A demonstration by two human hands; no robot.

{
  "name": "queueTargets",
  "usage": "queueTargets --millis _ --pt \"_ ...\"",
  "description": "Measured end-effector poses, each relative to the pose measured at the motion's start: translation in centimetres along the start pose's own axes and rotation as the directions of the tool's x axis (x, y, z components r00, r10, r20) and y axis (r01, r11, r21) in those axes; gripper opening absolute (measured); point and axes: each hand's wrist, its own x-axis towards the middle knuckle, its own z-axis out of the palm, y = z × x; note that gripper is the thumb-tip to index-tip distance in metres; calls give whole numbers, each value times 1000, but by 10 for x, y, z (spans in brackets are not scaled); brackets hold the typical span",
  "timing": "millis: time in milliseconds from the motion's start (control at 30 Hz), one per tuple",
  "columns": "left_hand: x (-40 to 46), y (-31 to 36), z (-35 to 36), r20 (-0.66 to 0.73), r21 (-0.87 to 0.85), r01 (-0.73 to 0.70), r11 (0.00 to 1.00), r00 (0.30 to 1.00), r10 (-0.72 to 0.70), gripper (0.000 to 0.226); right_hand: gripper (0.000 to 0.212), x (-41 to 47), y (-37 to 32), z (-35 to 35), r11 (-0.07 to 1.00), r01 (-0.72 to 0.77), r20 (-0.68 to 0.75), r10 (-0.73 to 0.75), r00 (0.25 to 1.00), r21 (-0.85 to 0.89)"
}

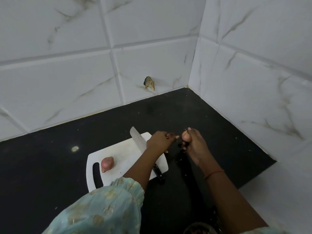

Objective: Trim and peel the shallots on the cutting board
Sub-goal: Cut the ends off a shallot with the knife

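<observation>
We see both hands raised together just past the right edge of the white cutting board (118,154), over the black worktop (50,157): the left hand (159,141) curls its fingers around a small reddish shallot piece (169,135), and the right hand (192,142) is curled beside it, pinching something too small to tell. One unpeeled shallot (107,163) lies near the board's left edge by the handle slot, and the knife (140,142) lies across the board under the left forearm, apart from both hands.
</observation>
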Motion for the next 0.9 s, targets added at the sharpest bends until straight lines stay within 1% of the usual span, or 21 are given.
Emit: queueTargets --millis 33,67,133,167,200,267,333,400,467,600,633,700,767,800,867,900 --pt "-1 1 1 -17 41 -25 999 1000 26 46 14 -1 0 0 1000 -3 -22 3 1000 6" --pt "-1 0 1 -37 23 -63 998 997 64 45 17 -2 -1 0 1000 -11 -45 11 999 15" --pt "-10 3 -2 -61 -169 -179 969 983 170 40 24 -5 -1 3 998 -36 -75 40 996 57" --pt "-14 4 -4 -62 -274 -239 932 971 230 44 27 -6 -2 4 995 -50 -66 56 996 83" --pt "-18 3 -6 -68 -344 -304 888 952 300 50 29 -7 -2 7 993 -62 -38 66 997 101" --pt "-24 -2 -5 -90 -382 -401 833 913 398 56 31 -10 -2 13 990 -74 55 68 996 119" --pt "-28 -10 -6 -156 -434 -414 800 909 386 53 29 -14 -4 21 991 -65 166 45 985 118" --pt "-33 -20 -11 -198 -518 -400 756 916 348 45 27 -16 -4 28 999 2 249 -11 968 39" --pt "-41 -24 -15 -212 -575 -376 726 926 312 37 23 -17 -1 35 994 75 238 -54 970 -81" --pt "-52 -36 -21 -262 -614 -261 745 958 120 26 8 -21 14 55 927 188 161 -142 977 -324" --pt "-53 -44 -22 -283 -625 -249 740 956 82 24 5 -22 18 61 891 220 147 -175 974 -398" --pt "-54 -64 -24 -335 -655 -241 716 942 10 19 9 -22 28 70 762 280 151 -237 960 -584" --pt "-56 -82 -23 -384 -661 -246 709 923 -38 14 13 -24 41 75 584 304 238 -189 953 -753" --pt "-57 -89 -21 -405 -656 -249 712 913 -54 13 20 -27 50 77 482 317 283 -145 948 -816" --pt "-61 -100 -16 -435 -638 -234 734 896 -92 14 38 -32 70 77 300 362 352 -89 932 -883" --pt "-63 -104 -13 -447 -626 -226 746 888 -107 16 44 -34 78 75 229 390 381 -85 921 -892"
